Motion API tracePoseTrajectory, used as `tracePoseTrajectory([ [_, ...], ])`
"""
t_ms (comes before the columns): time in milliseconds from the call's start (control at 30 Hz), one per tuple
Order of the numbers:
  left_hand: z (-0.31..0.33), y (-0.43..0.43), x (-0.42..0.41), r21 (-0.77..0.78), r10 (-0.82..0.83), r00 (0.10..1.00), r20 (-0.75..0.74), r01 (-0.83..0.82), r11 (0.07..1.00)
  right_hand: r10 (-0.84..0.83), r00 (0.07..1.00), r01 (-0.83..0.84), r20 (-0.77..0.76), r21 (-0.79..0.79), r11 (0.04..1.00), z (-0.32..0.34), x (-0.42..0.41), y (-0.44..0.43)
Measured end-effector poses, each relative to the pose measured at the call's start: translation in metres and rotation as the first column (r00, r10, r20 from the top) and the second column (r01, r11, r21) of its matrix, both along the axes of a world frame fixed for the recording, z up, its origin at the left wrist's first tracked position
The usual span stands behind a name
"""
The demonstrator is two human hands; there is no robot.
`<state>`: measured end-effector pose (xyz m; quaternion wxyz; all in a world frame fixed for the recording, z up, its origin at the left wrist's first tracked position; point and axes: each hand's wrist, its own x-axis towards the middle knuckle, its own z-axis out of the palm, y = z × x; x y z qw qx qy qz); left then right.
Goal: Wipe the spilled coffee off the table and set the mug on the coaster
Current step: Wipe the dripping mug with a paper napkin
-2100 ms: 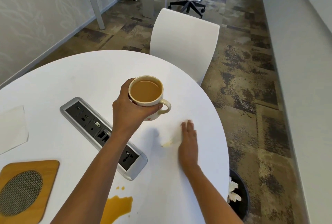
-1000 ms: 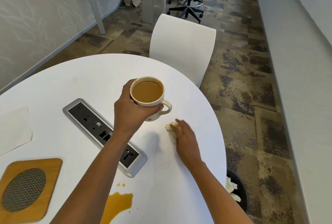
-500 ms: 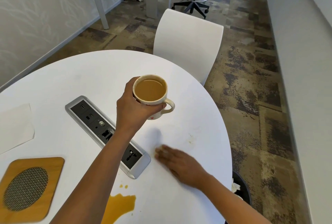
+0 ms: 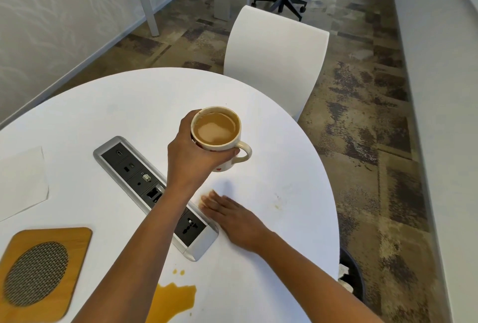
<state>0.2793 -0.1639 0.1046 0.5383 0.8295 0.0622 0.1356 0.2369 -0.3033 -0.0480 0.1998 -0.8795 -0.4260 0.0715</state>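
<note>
My left hand (image 4: 192, 158) grips a cream mug (image 4: 219, 139) full of milky coffee and holds it above the white round table (image 4: 116, 105), handle to the right. My right hand (image 4: 232, 216) lies flat, fingers straight, pressing a coffee-stained tissue (image 4: 203, 201) against the table beside the power strip; only a small edge of the tissue shows. A brown coffee puddle (image 4: 173, 299) with a few drops lies near the front edge. Faint stains (image 4: 278, 203) remain at the right. The wooden coaster (image 4: 41, 271) with its mesh oval sits at the front left.
A silver power and data strip (image 4: 144, 183) is set into the table's middle. A white napkin (image 4: 22, 183) lies at the left. A white chair (image 4: 274, 64) stands beyond the table. A black bin (image 4: 353, 278) with crumpled tissue stands on the floor at the right.
My right hand has swept the tissue from the right side of the table leftward to beside the power strip. The mug has stayed raised in my left hand.
</note>
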Motion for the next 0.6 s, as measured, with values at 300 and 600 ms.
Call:
tracePoseTrajectory([
  [300, 0.005, -0.001, -0.005, -0.027, -0.007, 1.000, 0.011, 0.007, 1.000, -0.542, 0.840, 0.543, 0.024, -0.048, 0.838, 0.008, 0.032, -0.091],
  [600, 0.011, -0.009, -0.014, -0.035, -0.030, 0.999, 0.019, 0.030, 0.999, -0.696, 0.718, 0.696, -0.029, 0.025, 0.717, 0.004, -0.032, -0.066],
])
